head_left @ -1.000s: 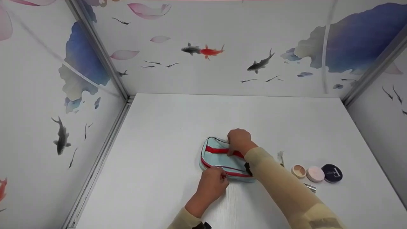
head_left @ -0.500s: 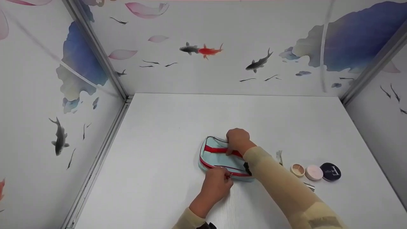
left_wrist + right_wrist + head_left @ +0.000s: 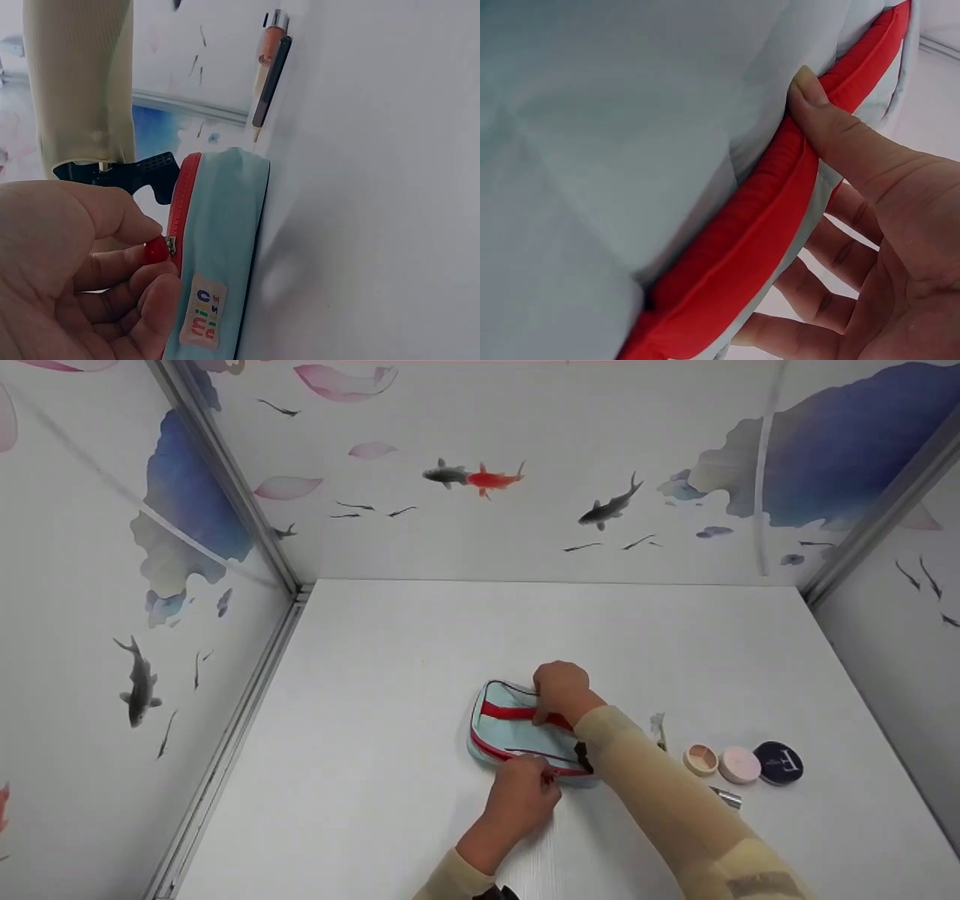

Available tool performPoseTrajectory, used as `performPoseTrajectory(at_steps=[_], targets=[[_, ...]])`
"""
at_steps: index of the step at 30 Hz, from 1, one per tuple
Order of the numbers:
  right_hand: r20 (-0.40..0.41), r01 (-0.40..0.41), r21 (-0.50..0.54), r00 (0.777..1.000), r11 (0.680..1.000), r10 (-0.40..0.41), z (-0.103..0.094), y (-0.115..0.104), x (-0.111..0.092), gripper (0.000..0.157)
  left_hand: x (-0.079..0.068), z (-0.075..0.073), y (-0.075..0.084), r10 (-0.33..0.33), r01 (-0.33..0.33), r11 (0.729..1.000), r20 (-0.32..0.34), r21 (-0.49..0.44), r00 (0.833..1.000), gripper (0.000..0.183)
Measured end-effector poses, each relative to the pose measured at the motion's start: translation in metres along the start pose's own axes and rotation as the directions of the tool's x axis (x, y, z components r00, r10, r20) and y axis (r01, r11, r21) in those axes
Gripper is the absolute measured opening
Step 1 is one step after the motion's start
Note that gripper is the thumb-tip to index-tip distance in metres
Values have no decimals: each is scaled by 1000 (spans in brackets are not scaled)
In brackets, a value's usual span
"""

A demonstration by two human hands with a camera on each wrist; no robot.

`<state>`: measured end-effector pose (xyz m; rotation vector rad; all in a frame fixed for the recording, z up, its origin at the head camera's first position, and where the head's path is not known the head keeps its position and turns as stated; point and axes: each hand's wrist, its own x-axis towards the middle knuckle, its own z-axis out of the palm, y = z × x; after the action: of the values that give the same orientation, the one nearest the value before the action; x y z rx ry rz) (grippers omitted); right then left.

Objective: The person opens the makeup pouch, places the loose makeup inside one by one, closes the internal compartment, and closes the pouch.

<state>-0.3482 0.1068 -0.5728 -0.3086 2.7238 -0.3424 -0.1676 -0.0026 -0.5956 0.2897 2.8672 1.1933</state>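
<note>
A light blue zip pouch (image 3: 517, 731) with red trim lies on the white table. My left hand (image 3: 521, 795) is at its near side, where thumb and forefinger pinch the red zipper pull (image 3: 156, 250), well along toward the right end of the red zip. My right hand (image 3: 564, 690) grips the far side of the pouch. In the right wrist view its thumb presses on the red strap (image 3: 742, 232) across the top, while the other fingers curl behind the far edge. The pouch's right end is hidden under the right sleeve.
Right of the right arm lie an open pan of beige makeup (image 3: 701, 760), a pink round case (image 3: 740, 765), a dark round case (image 3: 778, 763), a silver tube (image 3: 727, 797) and a small slim item (image 3: 658, 727). A black pencil (image 3: 271, 86) shows beyond the pouch.
My left hand has slid rightward along the pouch's near edge with the zipper pull. The right hand keeps its hold in nearly the same place.
</note>
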Motion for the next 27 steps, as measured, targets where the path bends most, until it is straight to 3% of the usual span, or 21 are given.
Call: performPoseTrajectory(at_steps=[9,14,16,19,22,25,27], targets=[[3,36,38,999,999,-36,-6,-4,-4,41,1,-7,0,-21,23,998,28,-58,999,3],[-2,33,105,999,994,-33,-6,1,-12,46,-1,-22,-1,-32,39,995,71,-88,997,5],[21,46,87,999,995,-48,-8,5,-15,48,-1,-31,-4,-18,24,997,77,-78,997,8],[52,71,95,996,993,-76,-14,13,-18,55,4,-45,-9,12,-11,1000,69,-16,998,10],[62,95,139,993,986,-105,-26,21,-24,62,14,-62,-11,-3,-4,996,77,87,997,15],[22,144,150,989,978,-149,-37,28,-32,61,29,-78,-8,-35,12,971,93,239,995,21],[-6,161,137,987,977,-161,-43,32,-38,59,40,-86,-3,-43,2,940,112,340,993,24]])
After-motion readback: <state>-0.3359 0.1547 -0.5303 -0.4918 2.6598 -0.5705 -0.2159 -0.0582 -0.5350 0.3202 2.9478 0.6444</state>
